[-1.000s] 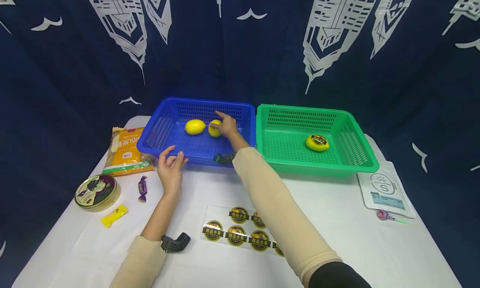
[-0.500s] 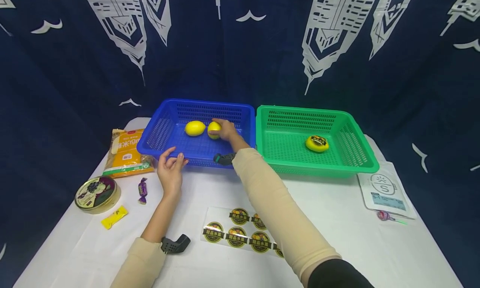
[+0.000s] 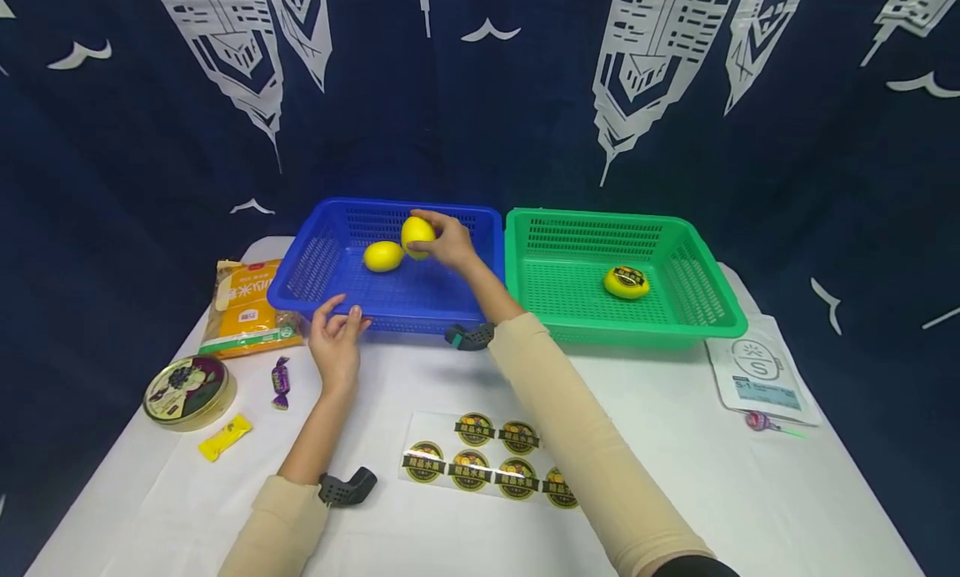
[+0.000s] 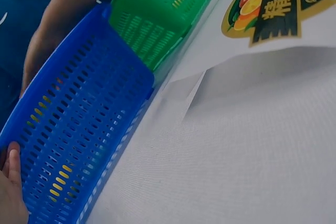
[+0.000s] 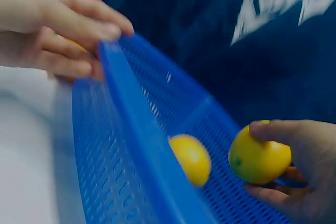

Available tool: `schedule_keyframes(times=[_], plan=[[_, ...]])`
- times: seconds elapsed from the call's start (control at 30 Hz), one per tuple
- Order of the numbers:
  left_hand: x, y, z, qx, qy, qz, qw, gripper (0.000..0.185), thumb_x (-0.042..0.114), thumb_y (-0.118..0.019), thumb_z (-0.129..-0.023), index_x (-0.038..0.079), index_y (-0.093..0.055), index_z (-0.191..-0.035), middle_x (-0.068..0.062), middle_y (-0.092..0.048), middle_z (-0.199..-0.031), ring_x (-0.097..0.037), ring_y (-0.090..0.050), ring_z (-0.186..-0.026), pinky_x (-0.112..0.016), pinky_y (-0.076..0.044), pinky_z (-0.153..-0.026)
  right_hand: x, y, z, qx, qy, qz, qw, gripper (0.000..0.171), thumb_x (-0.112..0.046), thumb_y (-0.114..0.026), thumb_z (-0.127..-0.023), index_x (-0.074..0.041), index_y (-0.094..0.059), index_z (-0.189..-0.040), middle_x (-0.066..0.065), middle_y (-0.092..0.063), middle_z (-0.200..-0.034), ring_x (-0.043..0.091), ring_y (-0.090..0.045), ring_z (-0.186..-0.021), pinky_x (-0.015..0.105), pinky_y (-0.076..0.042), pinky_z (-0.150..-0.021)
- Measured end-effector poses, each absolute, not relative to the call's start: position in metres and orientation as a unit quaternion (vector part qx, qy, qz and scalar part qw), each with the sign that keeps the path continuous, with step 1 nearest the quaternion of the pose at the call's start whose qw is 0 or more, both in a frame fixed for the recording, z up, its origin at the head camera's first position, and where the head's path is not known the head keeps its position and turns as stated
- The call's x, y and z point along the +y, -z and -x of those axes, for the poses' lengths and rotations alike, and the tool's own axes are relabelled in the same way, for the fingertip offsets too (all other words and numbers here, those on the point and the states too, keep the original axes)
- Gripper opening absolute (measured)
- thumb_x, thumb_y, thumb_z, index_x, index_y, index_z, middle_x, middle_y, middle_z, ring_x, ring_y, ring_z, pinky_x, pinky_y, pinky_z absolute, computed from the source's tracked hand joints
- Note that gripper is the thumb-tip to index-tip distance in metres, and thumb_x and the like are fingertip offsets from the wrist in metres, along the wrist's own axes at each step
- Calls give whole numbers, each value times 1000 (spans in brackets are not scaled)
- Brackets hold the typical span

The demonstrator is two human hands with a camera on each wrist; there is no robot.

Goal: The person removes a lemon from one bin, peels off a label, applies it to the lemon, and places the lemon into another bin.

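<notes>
Head view: the right hand (image 3: 448, 245) gripped a lemon (image 3: 417, 235) with curled fingers, raised above the floor of the blue basket (image 3: 315, 264); a second lemon (image 3: 383, 256) lay just below and to its left. The left hand (image 3: 337, 337) rested with relaxed fingers against the basket's near rim — holding nothing.

Left wrist view: fingertips (image 4: 12, 163) touched the basket wall.

Right wrist view: the held lemon (image 5: 259, 157) sat in a fingertip grip. Judged risk: the smooth, rounded fruit could slip from so light a grip and drop back into the basket.
</notes>
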State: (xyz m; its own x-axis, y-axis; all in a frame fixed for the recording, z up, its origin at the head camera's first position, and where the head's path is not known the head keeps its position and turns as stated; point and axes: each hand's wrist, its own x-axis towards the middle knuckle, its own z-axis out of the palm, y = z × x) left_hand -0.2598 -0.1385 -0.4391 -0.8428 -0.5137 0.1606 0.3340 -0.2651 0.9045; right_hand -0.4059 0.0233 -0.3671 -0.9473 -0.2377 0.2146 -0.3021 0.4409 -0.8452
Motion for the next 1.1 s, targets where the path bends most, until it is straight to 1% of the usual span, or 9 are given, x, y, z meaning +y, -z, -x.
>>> schedule_keyframes(times=[0.13, 0.27, 0.4, 0.47, 0.53, 0.7, 0.87, 0.97, 1.1], plan=[[-139, 437, 260, -544, 791, -80, 268, 31, 3, -62, -86, 2, -54, -116, -4, -59, -74, -13, -62, -71, -27, -55, -75, 42, 344, 373, -805, -546, -228, 44, 55, -14, -76, -77, -19, -56, -129, 0, -55, -127, 20, -54, -103, 27, -49, -83], [-137, 432, 254, -546, 795, -88, 250, 32, 3, -61, -86, 2, -52, -117, -6, -59, -75, -13, -63, -71, -27, -55, -76, 73, 326, 327, -771, -575, -273, 25, 57, -10, -76, -77, -16, -54, -130, 0, -53, -129, 23, -53, -105, 29, -50, -85], [-134, 424, 245, -548, 797, -93, 236, 33, 0, -59, -87, -2, -50, -119, -8, -59, -76, -14, -63, -71, -28, -54, -77, 106, 312, 274, -760, -586, -281, -18, 61, -1, -75, -75, -6, -51, -131, 7, -51, -131, 27, -50, -110, 36, -50, -88], [-134, 421, 242, -549, 796, -92, 239, 34, -1, -59, -88, -4, -49, -120, -9, -59, -77, -15, -63, -72, -29, -54, -78, 123, 313, 255, -767, -575, -281, -32, 62, 0, -75, -74, -5, -50, -131, 10, -50, -132, 29, -49, -112, 39, -50, -89], [-134, 419, 241, -551, 793, -90, 242, 35, -1, -58, -88, -5, -48, -121, -10, -59, -78, -15, -64, -73, -29, -54, -79, 136, 321, 240, -784, -554, -278, -37, 61, 0, -75, -74, -5, -51, -130, 10, -49, -132, 28, -48, -114, 40, -48, -90], [-140, 424, 244, -547, 793, -84, 255, 34, -1, -59, -87, -5, -49, -120, -10, -59, -78, -15, -64, -72, -29, -54, -78, 161, 354, 214, -812, -513, -272, -62, 60, 3, -74, -73, -3, -52, -129, 12, -49, -133, 28, -46, -118, 44, -44, -96], [-143, 434, 251, -539, 794, -81, 270, 34, 3, -62, -86, -2, -51, -117, -7, -60, -74, -14, -63, -70, -28, -55, -75, 176, 390, 205, -818, -481, -298, -101, 61, 4, -74, -72, 0, -52, -128, 13, -53, -129, 29, -47, -118, 43, -45, -94], [-142, 437, 253, -542, 792, -81, 270, 33, 5, -62, -86, -1, -52, -117, -5, -60, -74, -13, -63, -70, -28, -55, -75, 180, 404, 204, -820, -471, -302, -121, 60, 3, -74, -72, 1, -52, -128, 13, -53, -129, 29, -47, -119, 45, -44, -94], [-138, 436, 253, -549, 792, -80, 255, 33, 5, -62, -86, 0, -52, -118, -5, -61, -76, -13, -64, -71, -27, -54, -76, 183, 409, 200, -827, -468, -280, -137, 61, 2, -74, -73, 2, -50, -129, 14, -53, -129, 30, -46, -120, 47, -39, -99]])
